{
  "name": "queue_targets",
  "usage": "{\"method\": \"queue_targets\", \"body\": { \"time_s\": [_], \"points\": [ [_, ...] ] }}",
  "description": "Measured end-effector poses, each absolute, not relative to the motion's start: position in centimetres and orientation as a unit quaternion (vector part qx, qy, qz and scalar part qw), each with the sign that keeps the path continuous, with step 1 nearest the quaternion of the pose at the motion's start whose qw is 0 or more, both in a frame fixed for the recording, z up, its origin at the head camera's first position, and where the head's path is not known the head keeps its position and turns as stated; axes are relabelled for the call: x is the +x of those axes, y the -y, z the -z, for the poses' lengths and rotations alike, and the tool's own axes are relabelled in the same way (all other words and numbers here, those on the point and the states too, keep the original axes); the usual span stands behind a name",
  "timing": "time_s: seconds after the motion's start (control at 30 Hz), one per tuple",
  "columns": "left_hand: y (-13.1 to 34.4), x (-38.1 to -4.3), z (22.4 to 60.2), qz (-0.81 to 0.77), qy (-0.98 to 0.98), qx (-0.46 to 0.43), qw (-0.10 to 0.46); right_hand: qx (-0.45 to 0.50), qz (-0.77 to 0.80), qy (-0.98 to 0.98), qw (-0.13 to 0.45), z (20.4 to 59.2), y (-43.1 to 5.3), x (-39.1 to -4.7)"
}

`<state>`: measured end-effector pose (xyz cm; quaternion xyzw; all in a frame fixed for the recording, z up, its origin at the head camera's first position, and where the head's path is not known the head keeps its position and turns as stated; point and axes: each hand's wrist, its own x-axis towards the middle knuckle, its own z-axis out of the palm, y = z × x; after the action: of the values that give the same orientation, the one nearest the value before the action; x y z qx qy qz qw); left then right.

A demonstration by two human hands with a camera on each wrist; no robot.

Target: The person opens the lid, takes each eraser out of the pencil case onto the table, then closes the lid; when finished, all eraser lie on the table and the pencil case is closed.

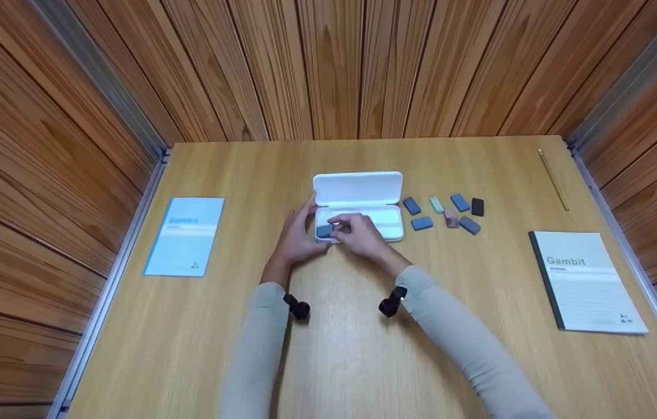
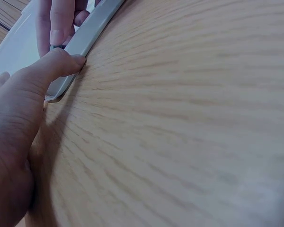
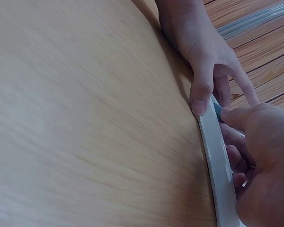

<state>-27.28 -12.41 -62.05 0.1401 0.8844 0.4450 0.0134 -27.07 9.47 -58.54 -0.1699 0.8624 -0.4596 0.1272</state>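
Note:
A white hinged pencil case (image 1: 389,231) lies open on the table, its lid (image 1: 357,187) tilted back. My left hand (image 1: 298,235) holds the case at its left end, the thumb (image 2: 61,64) against the front wall and the fingers along the left side. Inside the left end of the case is a dark blue-grey eraser (image 1: 324,231). My right hand (image 1: 361,235) reaches over the front wall and pinches this eraser with its fingertips. In the right wrist view, only a bluish edge of the eraser (image 3: 217,109) shows beside the right thumb.
Right of the case lie several blue-grey erasers (image 1: 422,223), a mint-green one (image 1: 436,205), a pinkish one (image 1: 451,219) and a black one (image 1: 478,207). A light-blue notebook (image 1: 184,238) is at left. At right are a white notebook (image 1: 587,285) and a gold pencil (image 1: 553,180).

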Motion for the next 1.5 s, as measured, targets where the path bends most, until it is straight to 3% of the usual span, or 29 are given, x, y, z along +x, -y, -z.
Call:
{"method": "queue_targets", "body": {
  "time_s": [0.2,0.63,1.27,1.5],
  "points": [
    [12.5,-27.3,62.0,-0.454,-0.880,0.139,0.011,-0.172,0.478,-0.854,0.109,59.5,-9.5,-27.4],
    [12.3,-27.2,62.3,-0.460,-0.878,0.134,0.009,-0.131,0.512,-0.841,0.116,57.2,-10.7,-26.8],
    [12.1,-27.1,62.1,-0.463,-0.878,0.118,0.025,-0.158,0.549,-0.812,0.118,55.6,-16.7,-26.7],
    [12.3,-27.1,62.0,-0.465,-0.876,0.127,0.018,-0.120,0.547,-0.819,0.127,55.6,-19.6,-26.7]
  ]
}}
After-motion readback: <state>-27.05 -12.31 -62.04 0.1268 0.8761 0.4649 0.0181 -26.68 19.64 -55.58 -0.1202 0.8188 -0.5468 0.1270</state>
